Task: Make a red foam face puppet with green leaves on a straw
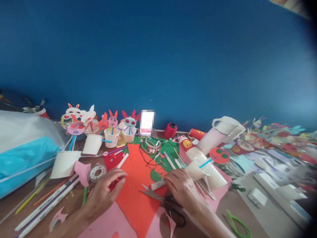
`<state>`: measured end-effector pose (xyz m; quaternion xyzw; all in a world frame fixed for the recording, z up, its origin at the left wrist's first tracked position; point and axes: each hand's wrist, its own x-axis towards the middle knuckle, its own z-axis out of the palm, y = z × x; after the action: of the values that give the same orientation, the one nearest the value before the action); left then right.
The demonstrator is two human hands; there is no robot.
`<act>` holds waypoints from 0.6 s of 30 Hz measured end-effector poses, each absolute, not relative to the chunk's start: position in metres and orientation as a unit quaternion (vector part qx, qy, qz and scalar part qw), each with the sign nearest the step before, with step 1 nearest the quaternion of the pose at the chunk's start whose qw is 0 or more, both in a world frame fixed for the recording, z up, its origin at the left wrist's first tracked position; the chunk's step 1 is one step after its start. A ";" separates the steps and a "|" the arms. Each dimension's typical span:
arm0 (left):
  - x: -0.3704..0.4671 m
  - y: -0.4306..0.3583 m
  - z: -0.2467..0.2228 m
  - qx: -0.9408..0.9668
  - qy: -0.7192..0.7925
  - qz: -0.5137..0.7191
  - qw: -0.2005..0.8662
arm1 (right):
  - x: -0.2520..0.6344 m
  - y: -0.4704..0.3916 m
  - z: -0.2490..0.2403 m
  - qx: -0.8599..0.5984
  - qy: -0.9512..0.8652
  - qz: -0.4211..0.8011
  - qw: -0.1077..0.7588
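My right hand (pixel 182 186) is closed at the fingertips on a white pen-like tube (pixel 158 185). Beneath that hand lie open scissors (pixel 153 195) with black handles, their blades pointing left over a sheet of orange-red paper (pixel 136 198). My left hand (pixel 106 186) hovers at the paper's left side, fingers bent and thumb apart, holding nothing I can see. Near it are a roll of tape (pixel 97 172) and a pink paper cutout (pixel 83 172) on a green stick. A green paper piece (pixel 157 174) rests just beyond the white tube.
Paper cups (pixel 65 165) with paper animal faces on straws stand at the left. To the right are a cup (pixel 196 168) with a red face (pixel 219 155), a spiral notebook (pixel 218 177) and a white jug (pixel 214 134). Markers (pixel 47 205) lie front left; a blue wall (pixel 158 59) rises behind.
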<state>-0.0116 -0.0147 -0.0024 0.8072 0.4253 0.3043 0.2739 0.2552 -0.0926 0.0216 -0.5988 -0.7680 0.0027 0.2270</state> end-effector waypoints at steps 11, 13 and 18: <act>0.001 -0.029 0.001 0.859 0.330 0.284 0.270 | 0.264 -0.080 0.009 -0.572 -0.809 0.080 0.109; 0.008 -0.028 0.009 0.864 0.337 0.252 0.276 | 0.265 -0.081 0.008 -0.563 -0.815 0.084 0.112; 0.043 -0.016 0.025 0.892 0.339 0.172 0.243 | 0.266 -0.087 0.013 -0.517 -0.842 0.090 0.125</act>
<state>0.0427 -0.0163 0.0248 0.8925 0.3388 0.1717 0.2435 0.2656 -0.0867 0.0126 -0.5166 -0.8423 0.0899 0.1249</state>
